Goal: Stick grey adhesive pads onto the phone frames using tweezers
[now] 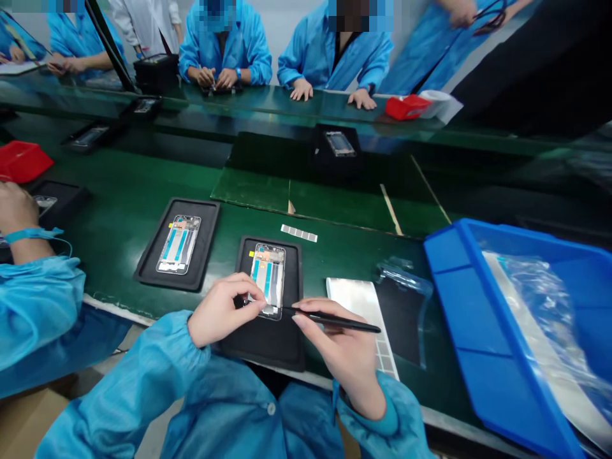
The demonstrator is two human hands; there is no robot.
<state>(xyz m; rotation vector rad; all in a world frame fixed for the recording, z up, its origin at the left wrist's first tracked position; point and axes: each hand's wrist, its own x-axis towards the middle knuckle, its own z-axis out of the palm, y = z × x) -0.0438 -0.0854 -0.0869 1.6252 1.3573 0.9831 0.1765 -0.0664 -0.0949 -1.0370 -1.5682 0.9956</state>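
Note:
In front of me a phone frame (pixel 268 271) with blue strips and a yellow tab lies in a black tray (pixel 270 347). My left hand (pixel 224 307) reaches over its lower left side, thumb and forefinger pinched together at the lower part of the frame. Whatever is between those fingertips is too small to make out. My right hand (pixel 347 347) holds black tweezers (pixel 342 320) like a pen, their tips pointing left at the frame's lower right edge. Beside my right hand lies a pale sheet (pixel 352 290) with rectangular labels, partly covered by the hand.
Left of my tray, a second black tray (pixel 143 273) carries another phone frame (pixel 180 245). A short label strip (pixel 299 233) lies beyond mine. To the right are a clear plastic bag (pixel 404 319) and a large blue bin (pixel 459 319). A neighbour's arm (pixel 36 306) is at the left.

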